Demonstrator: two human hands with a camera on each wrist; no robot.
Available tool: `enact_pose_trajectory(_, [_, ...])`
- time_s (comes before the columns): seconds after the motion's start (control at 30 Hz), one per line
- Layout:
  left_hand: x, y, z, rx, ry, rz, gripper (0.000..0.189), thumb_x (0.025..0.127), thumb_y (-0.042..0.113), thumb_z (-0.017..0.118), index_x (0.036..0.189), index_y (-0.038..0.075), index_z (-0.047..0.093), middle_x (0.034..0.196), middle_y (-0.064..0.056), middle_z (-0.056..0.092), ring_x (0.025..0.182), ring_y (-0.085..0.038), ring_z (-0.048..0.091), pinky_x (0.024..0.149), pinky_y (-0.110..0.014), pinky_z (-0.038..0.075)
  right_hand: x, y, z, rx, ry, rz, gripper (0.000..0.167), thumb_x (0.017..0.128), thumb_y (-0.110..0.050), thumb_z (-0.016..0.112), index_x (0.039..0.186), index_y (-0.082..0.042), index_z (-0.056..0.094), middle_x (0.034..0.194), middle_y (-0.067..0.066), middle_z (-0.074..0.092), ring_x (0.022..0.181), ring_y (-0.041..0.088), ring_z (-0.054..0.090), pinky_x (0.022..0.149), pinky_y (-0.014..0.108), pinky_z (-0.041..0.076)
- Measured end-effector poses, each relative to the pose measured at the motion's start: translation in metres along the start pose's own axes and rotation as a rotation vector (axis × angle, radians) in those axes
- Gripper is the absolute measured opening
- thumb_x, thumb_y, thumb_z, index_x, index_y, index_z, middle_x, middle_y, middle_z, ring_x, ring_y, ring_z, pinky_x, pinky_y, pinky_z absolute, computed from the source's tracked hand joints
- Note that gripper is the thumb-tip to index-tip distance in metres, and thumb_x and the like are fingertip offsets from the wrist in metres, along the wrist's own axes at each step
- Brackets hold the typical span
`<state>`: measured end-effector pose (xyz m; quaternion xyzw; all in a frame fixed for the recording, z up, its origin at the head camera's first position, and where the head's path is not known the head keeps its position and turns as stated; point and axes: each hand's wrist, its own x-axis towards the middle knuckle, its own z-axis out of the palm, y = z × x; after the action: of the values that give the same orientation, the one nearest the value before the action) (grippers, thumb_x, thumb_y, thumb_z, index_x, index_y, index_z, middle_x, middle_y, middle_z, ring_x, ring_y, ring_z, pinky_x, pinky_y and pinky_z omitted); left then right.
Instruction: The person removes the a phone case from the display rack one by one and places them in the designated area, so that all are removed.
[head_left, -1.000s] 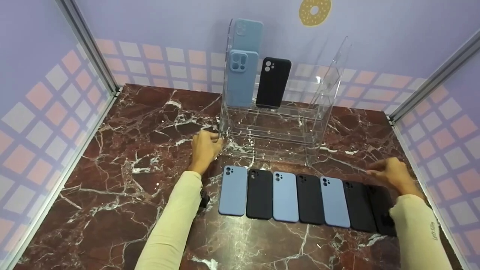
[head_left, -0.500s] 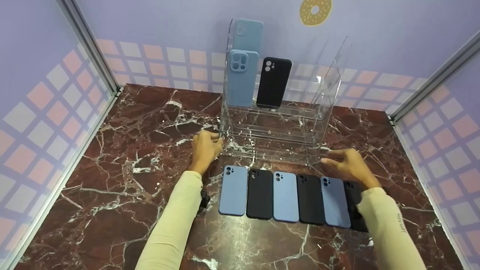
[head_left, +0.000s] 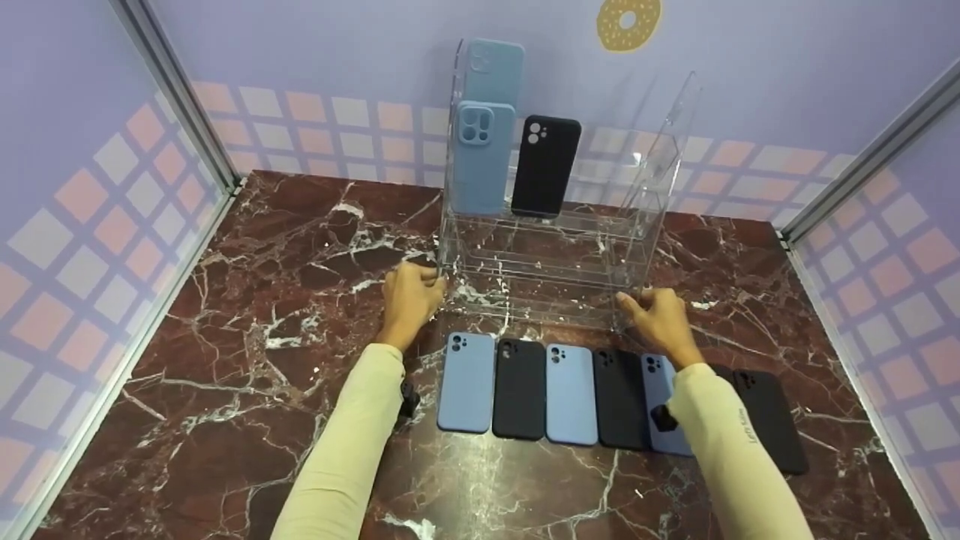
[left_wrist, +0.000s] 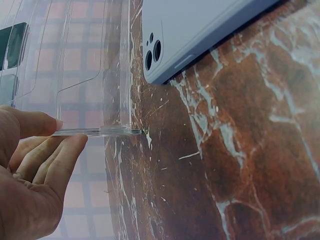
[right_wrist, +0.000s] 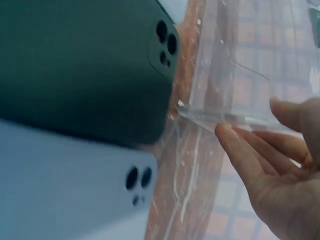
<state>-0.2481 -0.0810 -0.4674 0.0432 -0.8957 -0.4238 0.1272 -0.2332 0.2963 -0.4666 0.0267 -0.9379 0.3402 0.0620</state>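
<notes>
A clear acrylic tiered display stand [head_left: 536, 271] stands at the back of the marble-patterned table. My left hand [head_left: 411, 296] pinches its left side panel [left_wrist: 95, 131] between thumb and fingers. At the opposite side, my right hand [head_left: 664, 319] grips the right side panel [right_wrist: 245, 119] low down, thumb on the inner face. Upright on the stand are a black phone case [head_left: 547, 166] and two light blue ones, the lower blue case [head_left: 484, 165] partly covering the upper blue case [head_left: 502, 71]. In front, phone cases lie in a row, starting with a blue case [head_left: 466, 386] at the left.
The row alternates blue and black cases and ends in a black case [head_left: 772, 424]. My right forearm [head_left: 720, 435] hides part of the row. Patterned walls [head_left: 300, 45] enclose the table on the left, back and right.
My right hand has moved left from beyond the row's right end to the stand's right side panel. The left hand stays on the left panel, and the cases have not moved.
</notes>
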Motion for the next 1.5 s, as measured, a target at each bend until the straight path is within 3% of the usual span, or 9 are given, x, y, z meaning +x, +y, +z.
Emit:
enact_pose_trajectory(0.13, [-0.001, 0.001, 0.000, 0.009, -0.001, 0.002, 0.018, 0.086, 0.011, 0.076, 0.102, 0.002, 0.080, 0.093, -0.011, 0.077, 0.094, -0.032, 0.074, 0.094, -0.048, 0.052, 0.002, 0.000, 0.009, -0.017, 0.070, 0.038, 0.035, 0.099, -0.019, 0.065, 0.075, 0.005, 0.072, 0.067, 0.015, 0.070, 0.067, 0.034, 0.069, 0.079, 0.050, 0.051])
enact_pose_trajectory(0.3, [-0.002, 0.000, 0.001, -0.001, 0.002, -0.012, 0.018, 0.086, 0.011, 0.077, 0.102, 0.003, 0.079, 0.094, -0.011, 0.077, 0.096, -0.032, 0.074, 0.095, -0.048, 0.052, 0.004, -0.001, 0.016, -0.091, 0.123, 0.087, 0.034, 0.096, -0.014, 0.065, 0.065, 0.000, 0.066, 0.063, 0.008, 0.064, 0.062, 0.030, 0.058, 0.066, 0.048, 0.048])
enact_pose_trajectory(0.57, [-0.007, -0.002, 0.002, 0.022, 0.015, 0.028, 0.021, 0.090, 0.013, 0.076, 0.109, 0.003, 0.078, 0.097, -0.012, 0.077, 0.095, -0.035, 0.073, 0.090, -0.051, 0.053, 0.005, -0.003, 0.018, -0.107, 0.103, 0.126, 0.037, 0.096, -0.013, 0.063, 0.060, -0.006, 0.056, 0.056, 0.001, 0.053, 0.056, 0.024, 0.049, 0.057, 0.040, 0.041])
enact_pose_trajectory(0.73, [-0.012, -0.004, -0.002, 0.075, 0.011, 0.084, 0.034, 0.093, 0.024, 0.075, 0.119, 0.002, 0.074, 0.104, -0.018, 0.075, 0.076, -0.039, 0.069, 0.081, -0.051, 0.053, 0.005, -0.003, 0.017, -0.102, 0.090, 0.135, 0.036, 0.097, -0.014, 0.061, 0.061, -0.006, 0.058, 0.057, 0.000, 0.053, 0.054, 0.021, 0.048, 0.056, 0.037, 0.040])
enact_pose_trajectory(0.8, [-0.015, -0.005, -0.007, 0.083, 0.011, 0.086, 0.039, 0.094, 0.027, 0.073, 0.123, 0.001, 0.071, 0.113, -0.020, 0.073, 0.080, -0.040, 0.069, 0.082, -0.051, 0.054, 0.004, -0.003, 0.017, -0.102, 0.082, 0.144, 0.037, 0.097, -0.015, 0.061, 0.061, -0.006, 0.057, 0.056, 0.000, 0.053, 0.054, 0.020, 0.048, 0.055, 0.036, 0.040])
enact_pose_trajectory(0.93, [-0.020, 0.001, -0.022, 0.108, 0.039, 0.128, 0.044, 0.098, 0.026, 0.069, 0.131, -0.002, 0.064, 0.130, -0.023, 0.065, 0.108, -0.044, 0.067, 0.094, -0.052, 0.053, 0.003, -0.004, 0.018, -0.101, 0.085, 0.152, 0.041, 0.097, -0.016, 0.061, 0.057, -0.009, 0.054, 0.054, -0.001, 0.050, 0.052, 0.019, 0.046, 0.054, 0.036, 0.039])
enact_pose_trajectory(1.07, [-0.024, 0.023, -0.038, 0.137, 0.090, 0.226, 0.043, 0.101, 0.019, 0.063, 0.136, -0.006, 0.058, 0.131, -0.026, 0.061, 0.115, -0.042, 0.061, 0.101, -0.050, 0.049, 0.004, -0.004, 0.018, -0.096, 0.101, 0.135, 0.045, 0.096, -0.015, 0.062, 0.053, -0.011, 0.049, 0.051, -0.001, 0.048, 0.049, 0.019, 0.044, 0.053, 0.037, 0.037])
enact_pose_trajectory(1.27, [-0.022, 0.078, -0.047, 0.125, 0.133, 0.380, 0.038, 0.102, 0.011, 0.059, 0.136, -0.005, 0.056, 0.131, -0.025, 0.061, 0.119, -0.036, 0.058, 0.103, -0.043, 0.048, 0.004, -0.005, 0.016, -0.084, 0.100, 0.123, 0.046, 0.096, -0.015, 0.061, 0.053, -0.011, 0.047, 0.051, -0.002, 0.046, 0.047, 0.017, 0.042, 0.050, 0.034, 0.035])
enact_pose_trajectory(1.5, [0.010, 0.137, -0.036, 0.246, 0.116, 0.592, 0.038, 0.105, 0.014, 0.050, 0.140, -0.003, 0.053, 0.131, -0.020, 0.063, 0.121, -0.032, 0.056, 0.109, -0.036, 0.041, 0.005, -0.003, 0.015, -0.073, 0.096, 0.132, 0.043, 0.096, -0.014, 0.062, 0.056, -0.008, 0.051, 0.052, 0.000, 0.049, 0.047, 0.017, 0.043, 0.047, 0.032, 0.035])
